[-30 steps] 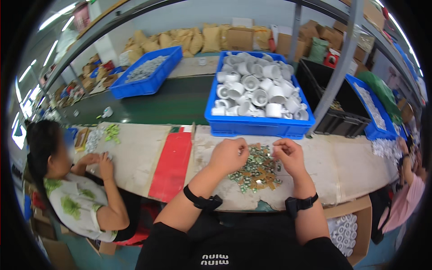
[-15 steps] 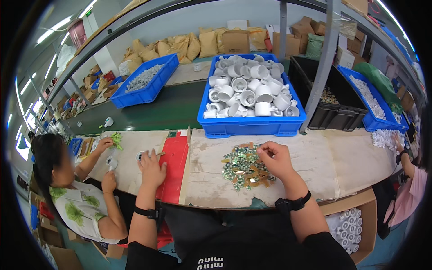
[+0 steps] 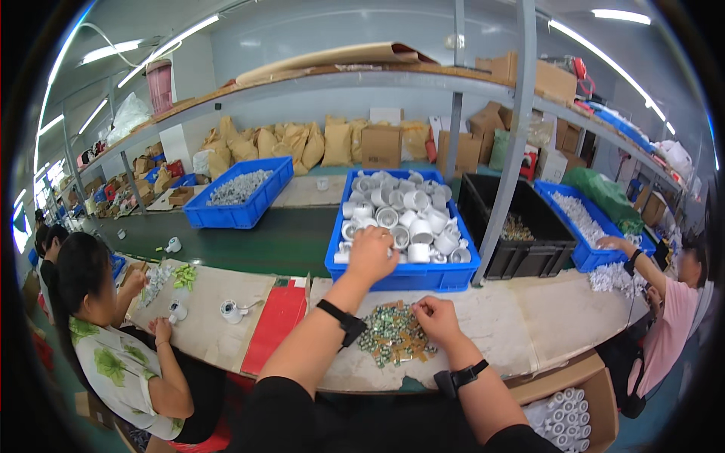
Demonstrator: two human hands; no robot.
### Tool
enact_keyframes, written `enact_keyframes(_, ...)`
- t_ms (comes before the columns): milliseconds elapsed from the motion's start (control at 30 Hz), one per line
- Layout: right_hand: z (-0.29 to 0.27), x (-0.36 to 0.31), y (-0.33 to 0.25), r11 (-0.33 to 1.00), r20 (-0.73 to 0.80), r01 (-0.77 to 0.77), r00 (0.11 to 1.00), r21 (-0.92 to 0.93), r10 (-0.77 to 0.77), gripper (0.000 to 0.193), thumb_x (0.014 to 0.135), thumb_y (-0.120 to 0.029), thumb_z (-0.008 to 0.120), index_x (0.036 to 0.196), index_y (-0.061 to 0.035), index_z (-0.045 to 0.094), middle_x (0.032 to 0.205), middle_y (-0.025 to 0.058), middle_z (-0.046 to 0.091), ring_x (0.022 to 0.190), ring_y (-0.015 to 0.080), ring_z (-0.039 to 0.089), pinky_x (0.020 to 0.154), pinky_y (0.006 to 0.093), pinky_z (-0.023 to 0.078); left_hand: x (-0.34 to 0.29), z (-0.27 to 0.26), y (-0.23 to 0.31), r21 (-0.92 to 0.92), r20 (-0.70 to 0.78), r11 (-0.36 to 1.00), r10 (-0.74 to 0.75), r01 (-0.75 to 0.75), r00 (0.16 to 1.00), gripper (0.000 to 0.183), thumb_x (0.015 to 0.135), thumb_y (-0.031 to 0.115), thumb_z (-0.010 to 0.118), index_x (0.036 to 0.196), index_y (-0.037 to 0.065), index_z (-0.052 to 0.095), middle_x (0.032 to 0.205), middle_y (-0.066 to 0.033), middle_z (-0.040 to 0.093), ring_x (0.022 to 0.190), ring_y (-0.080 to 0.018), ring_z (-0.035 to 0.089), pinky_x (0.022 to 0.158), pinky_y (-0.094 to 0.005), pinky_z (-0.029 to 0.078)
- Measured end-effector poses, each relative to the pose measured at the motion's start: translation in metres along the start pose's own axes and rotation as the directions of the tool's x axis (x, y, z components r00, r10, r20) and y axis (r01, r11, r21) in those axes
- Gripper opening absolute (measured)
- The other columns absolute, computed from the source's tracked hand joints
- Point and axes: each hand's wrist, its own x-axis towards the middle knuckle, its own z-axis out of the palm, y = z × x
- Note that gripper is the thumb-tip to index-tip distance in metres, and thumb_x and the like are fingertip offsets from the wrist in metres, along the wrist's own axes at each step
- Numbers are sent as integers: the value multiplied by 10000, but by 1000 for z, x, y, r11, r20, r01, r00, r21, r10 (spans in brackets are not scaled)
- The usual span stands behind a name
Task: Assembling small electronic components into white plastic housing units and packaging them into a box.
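Observation:
My left hand (image 3: 372, 255) reaches over the front wall of a blue crate (image 3: 400, 281) heaped with white cup-shaped plastic housings (image 3: 418, 232). Its fingers are apart and touch the nearest housings; none is plainly gripped. My right hand (image 3: 436, 318) hovers at the right edge of a pile of small green circuit boards (image 3: 384, 336) mixed with brownish strips. Thumb and fingers there are pinched together, and whatever lies between them is too small to make out. One white housing (image 3: 232, 311) stands on the table beyond the red strip (image 3: 273, 321), left of my left arm.
A co-worker (image 3: 121, 340) at the left handles a white housing; another (image 3: 672, 302) at the right reaches toward white parts. A black crate (image 3: 521, 260) and a metal post (image 3: 507, 158) stand right of the blue crate. A carton (image 3: 600, 392) of white parts sits below the table edge.
My left hand has left the white housing near the red strip and moved right and forward to the blue crate. My right hand stays pinched by the boards. The view has tilted up.

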Motion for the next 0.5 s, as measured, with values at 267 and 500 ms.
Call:
enact_keyframes(267,3,-6,0,1000,-20,-18,1000,-25,18,203,941,-202,780,909,-2,767,640,105,686,548,168,621,565,336,501,0,34,4,-305,-269,905,-381,297,884,444,844,252,798,1227,36,737,1415,-232,598,1331,-392,541,1122,-610,386)
enact_keyframes(500,5,-3,-10,999,60,-4,998,-40,6,192,949,-204,770,916,-15,752,698,139,709,582,217,673,594,355,534,-105,4,23,-314,-228,928,133,-202,965,616,759,185,851,1284,-3,590,1259,-224,639,1137,-442,633,1004,-514,515)
